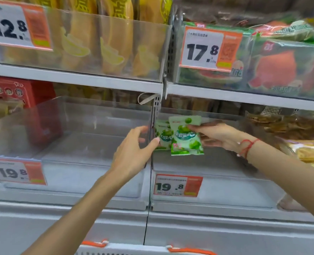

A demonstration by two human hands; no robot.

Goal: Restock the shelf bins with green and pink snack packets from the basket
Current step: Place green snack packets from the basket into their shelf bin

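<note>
Green snack packets (186, 138) above clear bin (217, 183)

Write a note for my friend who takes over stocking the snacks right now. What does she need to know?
Right hand: holds a green packet over the right clear bin, priced 19.8.
Left hand: fingers spread, its thumb touching a second green packet just behind the first; whether it has a real grip is unclear.
Left clear bin, also 19.8, shows no packets.
Basket: only its orange-trimmed edge shows at the bottom; contents hidden.
Done: no packets seen lying in either bin.
Left: place these two, then the remaining green and pink ones.
</note>
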